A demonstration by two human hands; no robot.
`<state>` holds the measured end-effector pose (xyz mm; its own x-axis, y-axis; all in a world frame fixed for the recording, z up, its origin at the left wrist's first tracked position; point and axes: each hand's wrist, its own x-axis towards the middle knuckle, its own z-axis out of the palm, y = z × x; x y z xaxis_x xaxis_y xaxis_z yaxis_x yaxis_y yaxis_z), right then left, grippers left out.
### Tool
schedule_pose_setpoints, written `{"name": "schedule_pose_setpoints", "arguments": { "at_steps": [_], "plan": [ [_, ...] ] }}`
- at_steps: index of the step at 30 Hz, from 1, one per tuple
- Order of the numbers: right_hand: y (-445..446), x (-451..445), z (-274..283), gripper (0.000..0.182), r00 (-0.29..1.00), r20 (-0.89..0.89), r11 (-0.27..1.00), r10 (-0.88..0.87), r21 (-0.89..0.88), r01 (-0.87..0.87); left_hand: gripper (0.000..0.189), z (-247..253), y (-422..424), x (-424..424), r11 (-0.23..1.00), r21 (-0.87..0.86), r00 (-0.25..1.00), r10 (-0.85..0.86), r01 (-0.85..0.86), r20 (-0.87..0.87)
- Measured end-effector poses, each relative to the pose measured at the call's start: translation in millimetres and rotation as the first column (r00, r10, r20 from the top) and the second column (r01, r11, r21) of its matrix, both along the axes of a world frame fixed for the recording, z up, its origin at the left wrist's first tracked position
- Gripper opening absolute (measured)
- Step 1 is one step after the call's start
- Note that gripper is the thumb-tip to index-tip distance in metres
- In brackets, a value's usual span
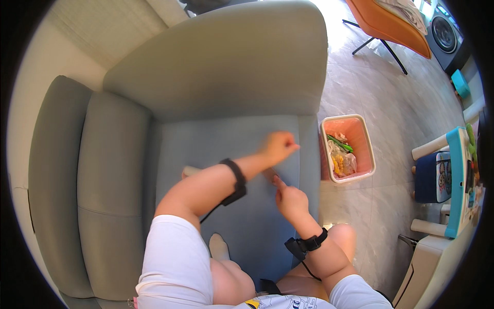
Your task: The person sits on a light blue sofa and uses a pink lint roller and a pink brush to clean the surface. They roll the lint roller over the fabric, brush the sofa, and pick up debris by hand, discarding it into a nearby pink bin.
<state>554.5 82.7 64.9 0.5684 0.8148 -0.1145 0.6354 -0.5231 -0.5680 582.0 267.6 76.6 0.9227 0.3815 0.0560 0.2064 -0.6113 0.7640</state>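
Observation:
Over the seat of the grey sofa (pixel 254 231), my left hand (pixel 281 146) is raised near the front edge, blurred, with its fingers curled; whether anything is pinched in it cannot be told. Below and to the right of it, my right hand (pixel 292 201) grips one end of a thin, flat, dark item (pixel 270 174), too blurred to name. The far end of that item lies close under my left wrist. A pale object (pixel 191 170) shows partly behind my left forearm on the seat. Both forearms wear black straps with small boxes and cables.
A lined waste bin (pixel 369 154) with scraps in it stands on the floor beside the sofa's front edge. The padded armrest (pixel 231 65) rises ahead, the back cushions (pixel 112 193) at left. An orange chair (pixel 389 29) and a blue-and-white children's table (pixel 455 181) stand farther right.

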Motion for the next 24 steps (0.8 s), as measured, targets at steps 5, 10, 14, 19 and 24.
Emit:
{"name": "schedule_pose_setpoints", "arguments": {
  "at_steps": [5,10,14,19,24],
  "plan": [
    [6,-8,-14,0.043,0.995,0.101,0.999,-0.021,0.038,0.018,0.016,-42,148,-100,0.79,0.333,0.848,0.527,-0.514,0.058],
    [4,-11,-34,0.047,0.986,0.14,0.983,-0.095,0.17,0.071,0.026,-75,212,-151,0.691,0.275,0.74,0.653,-0.669,0.161],
    [6,-18,-51,0.053,0.945,0.311,0.984,-0.103,0.174,0.05,0.029,-79,230,-153,0.791,0.355,0.864,0.486,-0.498,0.13],
    [12,-25,-62,0.057,0.884,0.456,0.988,-0.101,0.148,0.037,0.025,-79,236,-147,0.815,0.32,0.874,0.469,-0.484,0.127],
    [12,-28,-64,0.058,0.878,0.47,0.993,-0.09,0.114,0.041,0.018,-88,236,-149,0.807,0.366,0.885,0.409,-0.464,0.221]
  ]
}}
